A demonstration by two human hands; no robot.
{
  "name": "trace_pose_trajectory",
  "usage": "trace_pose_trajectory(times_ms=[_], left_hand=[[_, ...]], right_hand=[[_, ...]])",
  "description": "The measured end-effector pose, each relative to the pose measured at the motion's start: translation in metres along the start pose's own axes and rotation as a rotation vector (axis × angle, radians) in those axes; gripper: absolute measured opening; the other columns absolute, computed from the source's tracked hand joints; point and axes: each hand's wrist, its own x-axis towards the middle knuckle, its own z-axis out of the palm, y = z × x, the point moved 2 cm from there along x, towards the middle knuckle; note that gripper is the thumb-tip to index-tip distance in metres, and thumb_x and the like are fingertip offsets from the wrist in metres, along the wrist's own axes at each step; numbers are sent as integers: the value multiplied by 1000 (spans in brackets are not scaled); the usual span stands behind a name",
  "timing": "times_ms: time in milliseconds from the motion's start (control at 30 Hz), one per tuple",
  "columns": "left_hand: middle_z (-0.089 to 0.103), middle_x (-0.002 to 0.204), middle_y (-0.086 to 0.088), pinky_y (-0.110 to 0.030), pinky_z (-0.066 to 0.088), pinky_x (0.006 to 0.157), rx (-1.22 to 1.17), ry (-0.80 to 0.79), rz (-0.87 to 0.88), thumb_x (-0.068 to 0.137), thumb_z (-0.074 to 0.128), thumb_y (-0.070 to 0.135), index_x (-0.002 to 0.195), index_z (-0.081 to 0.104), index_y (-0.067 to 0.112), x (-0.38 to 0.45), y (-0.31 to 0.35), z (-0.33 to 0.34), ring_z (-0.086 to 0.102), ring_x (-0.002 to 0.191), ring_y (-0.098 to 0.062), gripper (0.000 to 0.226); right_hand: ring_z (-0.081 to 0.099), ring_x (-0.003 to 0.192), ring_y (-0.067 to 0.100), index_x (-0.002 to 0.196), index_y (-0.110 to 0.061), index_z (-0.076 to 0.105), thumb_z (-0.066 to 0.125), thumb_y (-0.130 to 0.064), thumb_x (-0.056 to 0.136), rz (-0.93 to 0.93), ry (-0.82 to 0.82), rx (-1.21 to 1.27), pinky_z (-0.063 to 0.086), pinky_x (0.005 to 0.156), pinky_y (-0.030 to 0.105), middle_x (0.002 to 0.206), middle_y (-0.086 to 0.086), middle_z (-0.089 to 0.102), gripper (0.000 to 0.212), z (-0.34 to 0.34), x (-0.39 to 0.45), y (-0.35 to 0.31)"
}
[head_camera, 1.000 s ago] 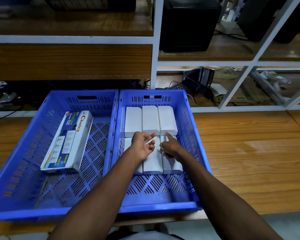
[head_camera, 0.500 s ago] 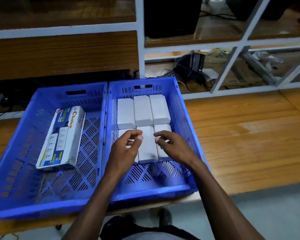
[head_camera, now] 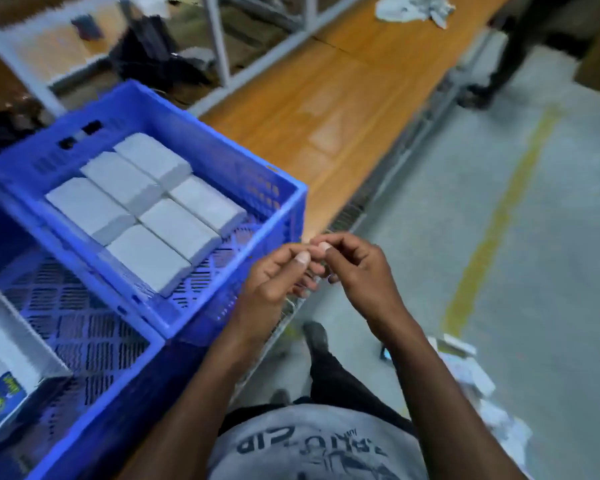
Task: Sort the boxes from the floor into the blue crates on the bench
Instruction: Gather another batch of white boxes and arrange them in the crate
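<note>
Blue plastic fills the left of the view: two crates side by side on the wooden bench (head_camera: 329, 109). Both hands hover off the bench edge, just past the near right corner of the right crate (head_camera: 284, 202). The left hand (head_camera: 278, 282) and the right hand (head_camera: 357, 271) meet fingertip to fingertip, all fingers curled inward. Motion blur hides whether they pinch anything small between them, so I cannot tell if either hand holds something; no box is in them.

Up and left of the fingers, inside the right crate, lie six white boxes (head_camera: 167, 216) flat on the slotted floor, packed in two rows of three with their sides touching. The nearest box ends well short of the crate's near wall, leaving bare floor between it and the fingertips.

Further left of the left hand, the left crate (head_camera: 146, 348) holds one printed box (head_camera: 7, 386) with a blue and yellow end, cut off by the picture's edge.

Below the right wrist, on the grey floor (head_camera: 551, 258), a loose heap of pale boxes (head_camera: 465, 372) shows beside the person's dark trouser leg; it is too blurred to count. A yellow line (head_camera: 499, 216) runs along the floor to the right of the fingers. Far beyond them a pale cloth (head_camera: 416, 8) lies on the bench
</note>
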Motion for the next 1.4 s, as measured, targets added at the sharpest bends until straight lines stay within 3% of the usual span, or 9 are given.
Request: trace_pose_trajectory(times_ms=[133, 267, 400, 467, 733, 867, 1100, 1233, 1400], left_hand=[[73, 85, 5, -25, 46, 64, 159, -187, -270, 90, 57, 35, 100, 73, 20, -20, -55, 33, 62, 64, -11, 23], [71, 88, -1, -24, 46, 62, 231, -298, -455, 105, 49, 29, 101, 71, 18, -46, -106, 67, 62, 64, -15, 25], [72, 89, -2, -21, 48, 57, 303, -393, -569, 106, 48, 34, 104, 71, 15, -62, -153, 107, 63, 63, -16, 31], [71, 90, -3, -21, 48, 55, 346, -429, -626, 105, 48, 36, 104, 72, 14, -70, -175, 131, 63, 61, -16, 32], [71, 96, -5, -29, 49, 65, 488, -552, -756, 105, 51, 38, 113, 72, 10, -124, -259, 257, 62, 67, -19, 36], [73, 95, -3, -32, 51, 72, 527, -594, -824, 104, 52, 43, 113, 73, 13, -154, -294, 318, 64, 75, -21, 37], [73, 99, -4, -31, 50, 70, 676, -633, -893, 103, 53, 43, 114, 73, 15, -158, -343, 390, 64, 77, -21, 37], [71, 93, -4, -31, 48, 69, 785, -645, -929, 103, 55, 42, 113, 72, 13, -131, -373, 413, 64, 74, -21, 36], [70, 89, -5, -31, 46, 67, 927, -730, -938, 103, 55, 40, 111, 72, 11, -79, -458, 432, 62, 71, -21, 35]], right_hand=[[65, 66, 10, 102, -15, 76, 62, -13, 100, 251, 154, -56, 47, 61, 15, 84, -2, 75, 14, -38, -79, 54], [66, 70, 12, 104, -9, 75, 64, -17, 99, 417, 311, -118, 49, 60, 13, 97, 9, 76, 15, -81, -156, 98], [72, 81, 27, 90, -21, 73, 66, -20, 93, 547, 458, -169, 60, 84, 44, 93, 7, 75, 8, -123, -224, 153], [72, 84, 23, 91, -22, 73, 65, -28, 92, 613, 497, -175, 58, 89, 48, 90, 3, 76, 9, -146, -258, 179], [72, 93, 22, 100, -23, 72, 61, -35, 97, 783, 584, -111, 57, 88, 37, 104, 0, 76, 17, -257, -381, 257], [70, 82, 20, 112, -24, 65, 60, -34, 98, 837, 628, -29, 49, 69, 25, 108, 3, 74, 17, -316, -420, 292], [65, 67, 20, 125, -24, 55, 60, -30, 98, 922, 669, 82, 39, 53, 23, 97, 5, 67, 28, -387, -443, 346], [64, 64, 20, 115, -23, 58, 61, -32, 97, 1002, 656, 100, 45, 56, 26, 106, 10, 72, 21, -410, -444, 378], [69, 93, 27, 108, -24, 64, 62, -39, 88, 1120, 615, -22, 60, 80, 39, 113, 6, 68, 25, -424, -449, 477]])
